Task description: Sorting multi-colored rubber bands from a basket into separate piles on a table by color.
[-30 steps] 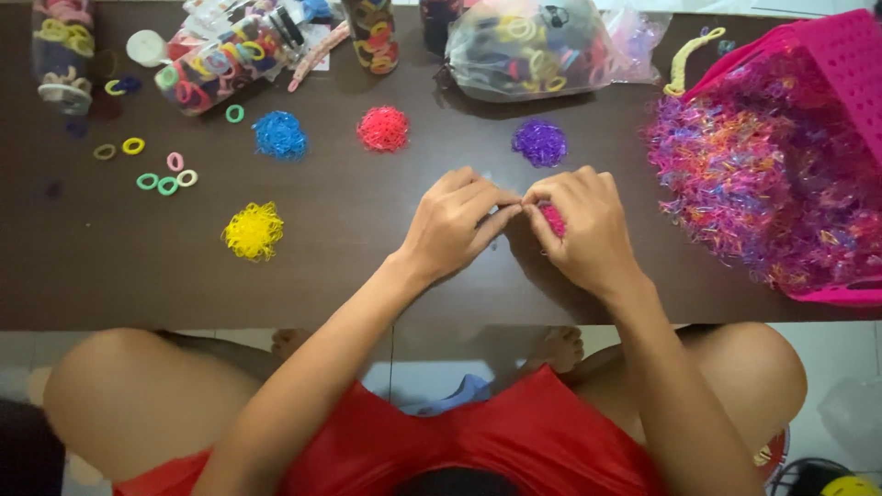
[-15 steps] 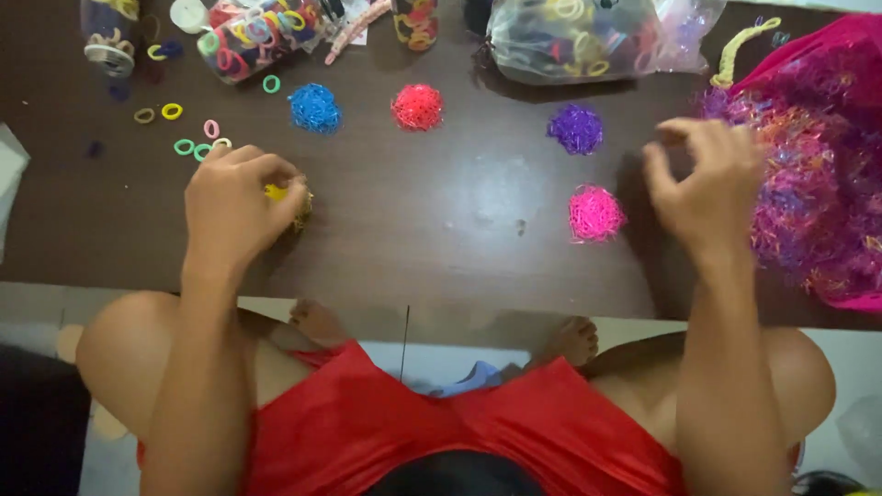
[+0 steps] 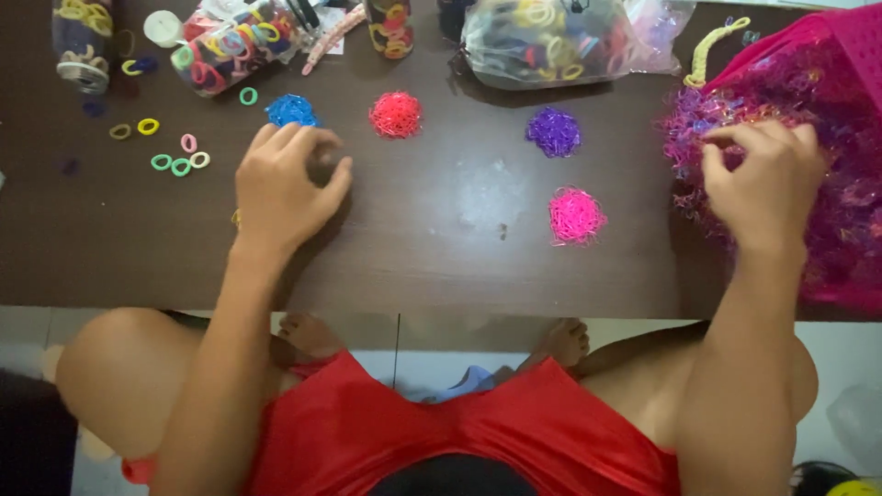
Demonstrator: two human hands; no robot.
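Left hand (image 3: 287, 184) curled palm-down — right hand (image 3: 767, 188) (fingers pinched) over mixed bands (image 3: 827, 138)

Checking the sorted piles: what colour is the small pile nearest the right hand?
Bright pink pile, clearest in the head view, lying apart from the right hand.
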